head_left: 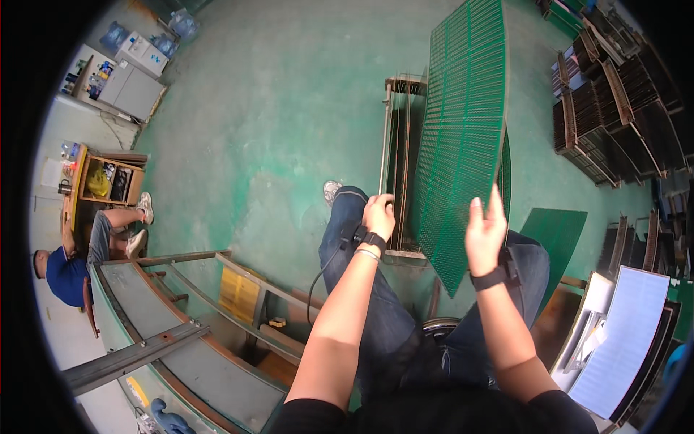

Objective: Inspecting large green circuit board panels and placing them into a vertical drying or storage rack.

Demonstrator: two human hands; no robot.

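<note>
A large green perforated panel (463, 123), like a circuit board sheet, stands upright and tilted in front of me. My right hand (486, 230) is at its right edge, thumb and fingers stretched upward and apart. Another green sheet (505, 170) shows partly behind it. To the panel's left is a slotted metal rack (385, 137) with dark upright sheets inside. My left hand (379, 218) is by the rack's near left side with its fingers curled; what they hold, if anything, is hidden. The big panel covers the rack's right part.
A flat green sheet (560, 235) leans beside my right knee. Stacked racks (607, 108) stand far right; a pale blue panel (625, 333) lies nearer. At left are a metal-framed bench (173, 347), a seated person (69, 278), a wooden cabinet (134, 184) and a grey cabinet (130, 90).
</note>
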